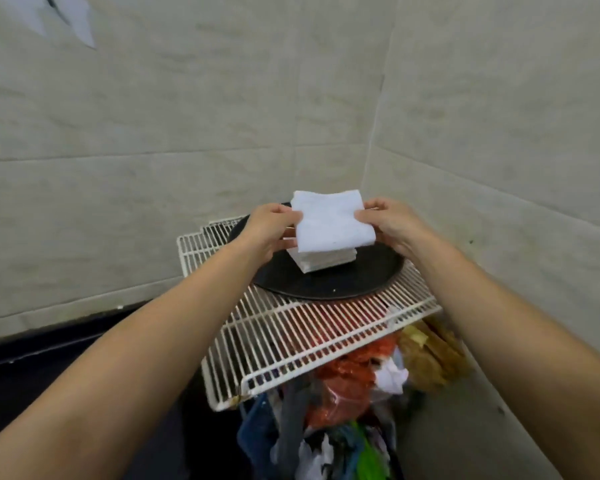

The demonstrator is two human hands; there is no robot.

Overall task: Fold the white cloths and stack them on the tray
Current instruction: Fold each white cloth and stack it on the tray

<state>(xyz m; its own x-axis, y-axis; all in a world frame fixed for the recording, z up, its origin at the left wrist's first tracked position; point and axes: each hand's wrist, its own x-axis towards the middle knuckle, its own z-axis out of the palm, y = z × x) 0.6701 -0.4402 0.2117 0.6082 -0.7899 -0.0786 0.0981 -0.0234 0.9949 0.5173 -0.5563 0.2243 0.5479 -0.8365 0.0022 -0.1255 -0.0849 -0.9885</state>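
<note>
Right now both hands hold one folded white cloth (331,221) level in the air, just above the stack of folded cloths (323,260) that sits on the dark round tray (329,284). The left hand (269,230) pinches the cloth's left edge, thumb on top and fingers curled underneath; the right hand (390,225) pinches the right edge the same way, its fingertips pressed onto the upper face. Whether the held cloth already touches the top of the stack cannot be told, since it hides the stack's upper layers. The tray rests on a white wire rack (302,337) (tilted a little, its near corner lower), which lies over a heap of mixed items (354,393), among them red plastic, crumpled white paper and dark fabric. Pale tiled walls (187,116) meet in a corner behind the tray.
</note>
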